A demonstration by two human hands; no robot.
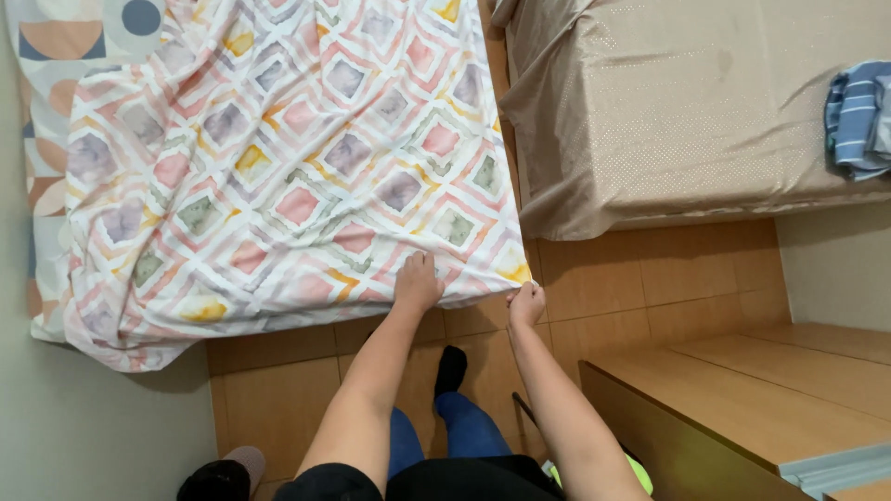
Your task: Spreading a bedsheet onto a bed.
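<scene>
Sheet (278, 176) across bed, filling upper left and centre of frame, near edge hanging over tiled floor (640, 288). Narrow gap of floor at centre right between sheet corner and second bed (668, 111) draped in beige; wooden step (752, 399) at lower right. Pattern of pink, grey, green and yellow diamonds on white, creased toward lower left. Left hand (418, 283) flat, fingers spread, pressing sheet near edge. Right hand (526, 303) pinched shut on sheet corner. Striped cloth (858, 121) at upper right.
</scene>
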